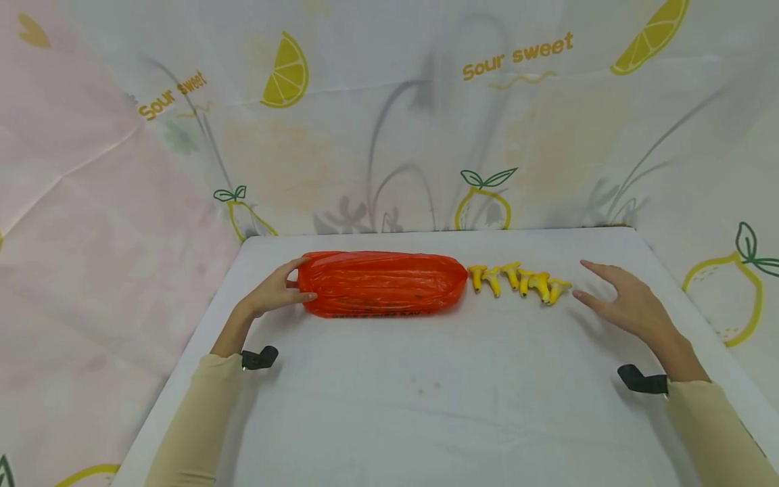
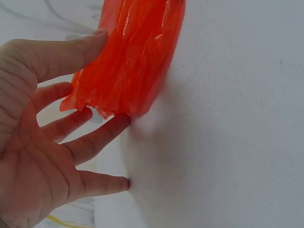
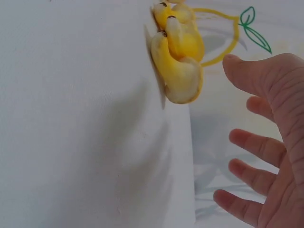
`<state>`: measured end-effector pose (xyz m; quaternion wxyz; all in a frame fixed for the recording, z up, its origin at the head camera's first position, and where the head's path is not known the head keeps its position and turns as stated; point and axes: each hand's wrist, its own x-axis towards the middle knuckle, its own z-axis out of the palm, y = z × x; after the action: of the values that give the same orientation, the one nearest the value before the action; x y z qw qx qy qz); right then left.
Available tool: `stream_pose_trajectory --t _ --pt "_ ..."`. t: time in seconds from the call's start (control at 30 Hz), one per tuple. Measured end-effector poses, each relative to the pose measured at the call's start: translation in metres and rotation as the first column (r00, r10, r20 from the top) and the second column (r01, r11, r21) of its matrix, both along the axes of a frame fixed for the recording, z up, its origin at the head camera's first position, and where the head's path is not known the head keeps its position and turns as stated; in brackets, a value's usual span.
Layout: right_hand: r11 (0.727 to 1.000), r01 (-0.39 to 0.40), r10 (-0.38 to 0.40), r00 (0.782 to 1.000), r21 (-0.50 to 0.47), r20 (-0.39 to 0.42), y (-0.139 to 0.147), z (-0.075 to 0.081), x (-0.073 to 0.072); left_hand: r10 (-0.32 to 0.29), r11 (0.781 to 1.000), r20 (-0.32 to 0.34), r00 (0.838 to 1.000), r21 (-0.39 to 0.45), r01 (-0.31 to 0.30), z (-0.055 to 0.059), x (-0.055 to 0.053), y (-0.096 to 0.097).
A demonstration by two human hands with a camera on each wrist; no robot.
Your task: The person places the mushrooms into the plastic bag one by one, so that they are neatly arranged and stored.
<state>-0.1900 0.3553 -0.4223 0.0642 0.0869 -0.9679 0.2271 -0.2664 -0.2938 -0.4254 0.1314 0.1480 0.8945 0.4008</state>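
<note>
A folded red-orange plastic bag [image 1: 383,284] lies lengthwise on the white table, with dark print along its near edge. At its left end is my left hand [image 1: 274,291], fingers spread and the thumb overlapping the bag. In the left wrist view, the fingertips of that left hand [image 2: 52,133] are right at the ruffled end of the bag [image 2: 128,57]. Several yellow trumpet-shaped mushrooms [image 1: 539,285] lie in a row off the bag's right end. My right hand [image 1: 633,301] hovers just right of the last mushroom [image 3: 178,71], fingers apart and holding nothing.
The white table [image 1: 414,406] stretches toward me, with a few small brownish spots near its middle. Behind it hangs a pale cloth [image 1: 365,149] printed with lemons and lettering. A dark wrist mount [image 1: 642,380] sits on the right arm, another [image 1: 260,358] on the left.
</note>
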Motion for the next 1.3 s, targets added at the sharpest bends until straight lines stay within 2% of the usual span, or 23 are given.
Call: stream_pose_trajectory --t 0.13,0.27,0.53,0.83,1.1,1.3 --pt "0.999 0.038 -0.038 0.999 0.008 -0.014 -0.003 -0.002 -0.002 -0.005 1.000 -0.001 1.000 -0.004 0.005 -0.001 -0.001 0.000" --pt "0.997 0.073 -0.073 0.997 0.014 0.015 -0.006 -0.005 -0.004 -0.006 1.000 -0.003 1.000 -0.014 0.006 -0.002 -0.002 -0.002" --pt "0.991 0.123 -0.120 0.991 -0.060 0.054 -0.011 -0.013 -0.009 0.004 1.000 0.007 1.000 -0.005 -0.004 -0.002 -0.002 -0.002" --pt "0.977 0.141 -0.134 0.989 -0.161 0.055 -0.016 -0.017 -0.014 0.014 1.000 0.010 1.000 -0.013 -0.014 -0.001 -0.001 -0.001" --pt "0.972 0.144 -0.131 0.988 -0.187 0.078 -0.017 -0.023 -0.019 0.010 1.000 0.016 1.000 0.009 -0.011 0.002 0.001 0.001" --pt "0.972 0.142 -0.134 0.989 -0.189 0.057 -0.018 -0.026 -0.019 0.014 1.000 0.020 1.000 0.007 -0.014 0.006 0.004 0.003"
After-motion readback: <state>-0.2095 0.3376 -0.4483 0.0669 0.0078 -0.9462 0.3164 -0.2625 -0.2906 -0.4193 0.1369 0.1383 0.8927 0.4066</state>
